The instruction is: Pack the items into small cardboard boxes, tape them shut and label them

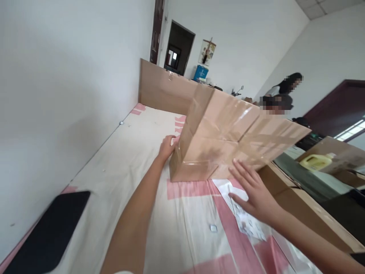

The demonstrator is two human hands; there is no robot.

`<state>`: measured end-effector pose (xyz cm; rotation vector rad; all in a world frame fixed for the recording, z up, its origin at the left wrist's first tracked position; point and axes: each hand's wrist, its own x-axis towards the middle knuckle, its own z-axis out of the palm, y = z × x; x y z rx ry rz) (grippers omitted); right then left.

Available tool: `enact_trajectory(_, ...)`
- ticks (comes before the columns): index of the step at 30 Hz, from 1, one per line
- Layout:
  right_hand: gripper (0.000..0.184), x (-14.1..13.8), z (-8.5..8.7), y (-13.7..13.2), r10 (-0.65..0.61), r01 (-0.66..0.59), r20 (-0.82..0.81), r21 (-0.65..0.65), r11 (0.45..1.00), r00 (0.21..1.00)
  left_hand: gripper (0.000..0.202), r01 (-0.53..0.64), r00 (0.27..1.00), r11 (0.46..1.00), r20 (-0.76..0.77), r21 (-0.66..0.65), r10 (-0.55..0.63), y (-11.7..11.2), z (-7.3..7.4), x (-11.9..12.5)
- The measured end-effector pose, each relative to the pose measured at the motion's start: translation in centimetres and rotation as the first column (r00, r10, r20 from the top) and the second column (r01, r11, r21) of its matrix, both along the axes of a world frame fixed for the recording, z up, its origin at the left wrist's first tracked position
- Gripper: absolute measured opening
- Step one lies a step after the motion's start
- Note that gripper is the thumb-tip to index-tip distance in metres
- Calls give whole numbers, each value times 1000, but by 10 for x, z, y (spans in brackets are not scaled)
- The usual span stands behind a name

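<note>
A taped brown cardboard box [225, 133] is tipped up on one edge on the white and pink table cover [137, 152]. My left hand [167, 147] rests against the box's left side, fingers curled on its edge. My right hand [253, 192] is open, fingers stretched flat toward the box's near face, just below its lower edge. Under that hand lies a clear plastic sleeve with printed paper [245, 217].
A black flat pad [48, 232] lies at the near left. A cardboard sheet [162, 89] stands at the table's far end. More cardboard boxes [302, 205] and a yellow bottle [316, 161] are on the right. A person [282, 95] is further back.
</note>
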<state>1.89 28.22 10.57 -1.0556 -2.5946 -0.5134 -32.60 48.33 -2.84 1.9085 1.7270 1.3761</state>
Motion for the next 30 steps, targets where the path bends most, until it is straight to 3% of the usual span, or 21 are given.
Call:
enact_trajectory(5,71,-77,-23,24,290,-267,167,-145,953,942,45,180,961,977,-190,-118,-201,52,-44,3)
enact_trajectory(8,64,-112,-34,35,430,-356,239,-298,886,871,46,198,940,962,-242,-187,-241,67,-68,8)
enact_trajectory(10,60,-132,-47,41,518,-401,253,-395,826,817,50,210,931,955,-254,-210,-260,75,-76,9)
enact_trajectory(15,61,-166,-109,44,642,-443,202,-572,690,739,51,229,927,945,-242,-235,-285,89,-77,6)
enact_trajectory(19,62,-172,-151,34,584,-406,149,-583,704,798,54,242,927,943,-231,-230,-294,94,-77,6)
enact_trajectory(25,59,-168,-157,29,583,-360,222,-603,712,781,60,247,933,945,-212,-213,-291,94,-77,9)
enact_trajectory(30,43,-185,-145,33,601,-406,169,-594,695,781,73,243,938,949,-200,-203,-283,86,-69,7)
